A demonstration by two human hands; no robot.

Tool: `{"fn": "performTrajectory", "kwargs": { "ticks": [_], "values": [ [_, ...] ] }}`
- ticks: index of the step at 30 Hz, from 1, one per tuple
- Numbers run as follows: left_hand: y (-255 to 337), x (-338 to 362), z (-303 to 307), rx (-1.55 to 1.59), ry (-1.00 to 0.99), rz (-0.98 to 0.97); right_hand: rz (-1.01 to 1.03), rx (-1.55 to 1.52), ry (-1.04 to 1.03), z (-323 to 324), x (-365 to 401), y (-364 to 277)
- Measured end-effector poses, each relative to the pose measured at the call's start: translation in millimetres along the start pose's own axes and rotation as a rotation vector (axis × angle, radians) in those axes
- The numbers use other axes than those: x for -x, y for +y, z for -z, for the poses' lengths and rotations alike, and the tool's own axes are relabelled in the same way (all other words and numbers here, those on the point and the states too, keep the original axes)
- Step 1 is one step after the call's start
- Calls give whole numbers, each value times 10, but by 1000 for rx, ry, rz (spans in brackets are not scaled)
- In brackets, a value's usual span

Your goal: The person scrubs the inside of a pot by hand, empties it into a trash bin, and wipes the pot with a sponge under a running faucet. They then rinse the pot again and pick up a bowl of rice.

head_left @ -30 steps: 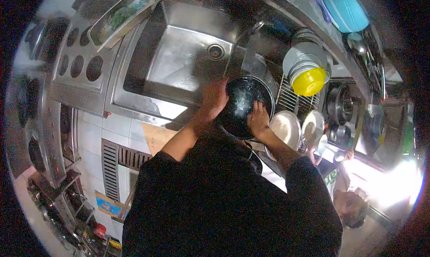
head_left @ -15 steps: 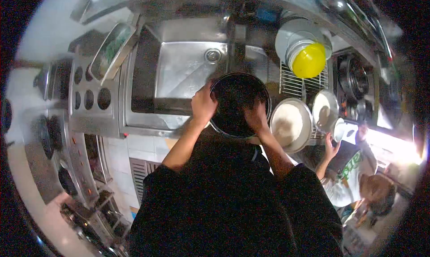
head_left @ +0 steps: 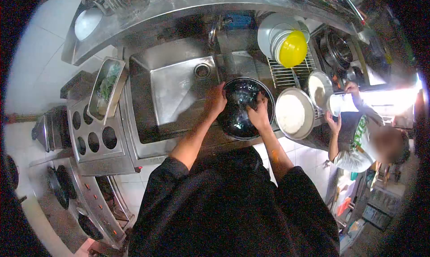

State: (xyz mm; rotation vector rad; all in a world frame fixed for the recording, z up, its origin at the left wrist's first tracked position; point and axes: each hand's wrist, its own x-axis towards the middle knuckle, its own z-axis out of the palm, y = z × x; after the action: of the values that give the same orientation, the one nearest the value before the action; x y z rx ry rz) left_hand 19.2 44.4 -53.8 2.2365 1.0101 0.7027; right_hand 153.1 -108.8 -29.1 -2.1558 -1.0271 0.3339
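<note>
A round, glossy black pot [head_left: 239, 129] sits at the front edge of the sink, its wet-looking inside facing up. At its left rim, my left hand [head_left: 217, 101] grips the side with the fingers partly hidden. My right hand [head_left: 259, 116] reaches into the pot from the right, fingers stretched out and apart over the dark inner surface; I see nothing held in it. Just right of the pot stands a metal bowl [head_left: 294, 132] with white contents, apart from my right hand.
The steel sink [head_left: 179, 89] lies behind and left. A yellow bowl [head_left: 293, 49] tops stacked dishes above a wire rack [head_left: 284, 74]. A second pale-filled bowl [head_left: 319, 90] stands right. A co-worker [head_left: 365, 140] there holds a white container [head_left: 335, 104]. A metal tray [head_left: 107, 87] holds greens at left.
My view has shifted, and the pot now appears slightly to the right and lower. My right hand has moved within the pot and shows more clearly. The co-worker's other hand has come nearer the white container.
</note>
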Motion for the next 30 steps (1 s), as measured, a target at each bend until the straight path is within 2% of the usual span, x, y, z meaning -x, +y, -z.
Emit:
{"fn": "performTrajectory", "kwargs": {
  "ticks": [5,7,8,9,12,13,15,17,19,20,21,23,24,25,27,30],
  "values": [
    [56,-70,108,70,-72,32,-181,-80,-118,-154,-181,-10],
    [50,-16,45,-6,30,-29,-68,-39,-126,-42,-122,-87],
    [18,-21,33,-7,31,-31,105,10,-19,-132,-52,119],
    [13,-36,40,-8,31,-46,107,10,-19,-176,-72,150],
    [69,13,46,-30,78,-67,-124,-87,-161,-230,-193,247],
    [73,29,67,-55,121,-73,-121,-91,-165,-173,-222,97],
    [-3,15,6,-59,103,-72,-216,-226,-359,60,-278,-357],
    [-47,-19,-59,-54,89,-74,-141,-124,-277,-41,-263,-223],
    [4,-6,-16,49,-40,66,136,75,-83,-95,-223,-141],
    [21,-8,3,48,-37,70,51,-57,-130,-138,-241,-70],
    [3,15,1,-10,6,18,51,-60,-135,-121,-264,-110],
    [-17,51,-16,-68,45,-33,-70,-181,-356,-64,-338,-179],
    [-7,44,-9,-63,48,-33,-34,39,-321,-272,-351,74],
    [1,27,6,-59,53,-34,-32,38,-321,-268,-344,83],
    [15,33,36,-58,46,-27,262,90,-202,-237,-290,65],
    [45,15,72,-55,-1,11,185,55,-200,-112,-273,-12]
  ]
}}
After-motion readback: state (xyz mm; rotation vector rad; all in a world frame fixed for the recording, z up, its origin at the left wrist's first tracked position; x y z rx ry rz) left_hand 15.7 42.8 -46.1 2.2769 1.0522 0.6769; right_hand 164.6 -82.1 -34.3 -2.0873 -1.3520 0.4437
